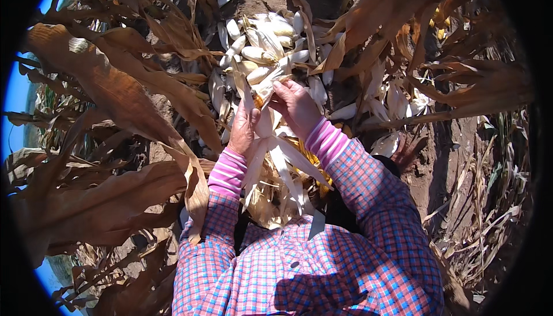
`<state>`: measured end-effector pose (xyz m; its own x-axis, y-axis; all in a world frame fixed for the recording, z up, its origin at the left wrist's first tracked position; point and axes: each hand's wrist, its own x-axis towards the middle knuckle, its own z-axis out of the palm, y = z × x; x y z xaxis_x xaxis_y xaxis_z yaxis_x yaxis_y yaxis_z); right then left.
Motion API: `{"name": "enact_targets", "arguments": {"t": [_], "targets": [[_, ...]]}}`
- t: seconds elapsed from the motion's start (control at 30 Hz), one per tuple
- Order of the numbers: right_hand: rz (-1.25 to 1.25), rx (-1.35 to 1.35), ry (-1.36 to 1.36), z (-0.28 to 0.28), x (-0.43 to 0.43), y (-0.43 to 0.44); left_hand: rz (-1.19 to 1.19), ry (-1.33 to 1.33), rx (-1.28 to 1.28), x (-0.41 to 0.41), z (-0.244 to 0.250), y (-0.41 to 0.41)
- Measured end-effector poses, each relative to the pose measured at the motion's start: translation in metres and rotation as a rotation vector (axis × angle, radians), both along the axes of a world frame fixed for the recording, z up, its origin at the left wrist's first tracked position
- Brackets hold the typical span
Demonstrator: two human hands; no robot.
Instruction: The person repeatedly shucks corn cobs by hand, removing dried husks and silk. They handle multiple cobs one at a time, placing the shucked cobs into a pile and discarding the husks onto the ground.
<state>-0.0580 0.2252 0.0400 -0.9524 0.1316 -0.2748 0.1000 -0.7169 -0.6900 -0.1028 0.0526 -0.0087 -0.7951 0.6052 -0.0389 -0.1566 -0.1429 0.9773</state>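
Note:
Between my hands is an ear of corn [258, 101], part of its yellow-orange kernels bare and the rest wrapped in pale husk. My left hand [244, 129] grips the ear from the left, thumb along its side. Pinched in the fingers of my right hand [294, 100] is a pale husk leaf [272, 80] at the ear's upper right. Loose husk strips [276, 160] hang below my hands towards my lap. Just beyond them lies a heap of unhusked ears [263, 50] in whitish husks. Bare yellow cobs [309, 154] show partly under my right wrist.
Large dry brown corn leaves [116, 91] reach in from the left, close to my left arm. More dry leaves [389, 9] overhang the upper right. Pale husks [397, 100] lie at the right. Bare soil [458, 160] and dry stalks [497, 225] border the right side.

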Motion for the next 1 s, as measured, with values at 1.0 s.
{"name": "enact_targets", "arguments": {"t": [1.0], "targets": [[0.837,0.411,0.151,0.009,0.017,0.021,0.230,-0.381,0.123,-0.019,0.032,-0.033]]}}
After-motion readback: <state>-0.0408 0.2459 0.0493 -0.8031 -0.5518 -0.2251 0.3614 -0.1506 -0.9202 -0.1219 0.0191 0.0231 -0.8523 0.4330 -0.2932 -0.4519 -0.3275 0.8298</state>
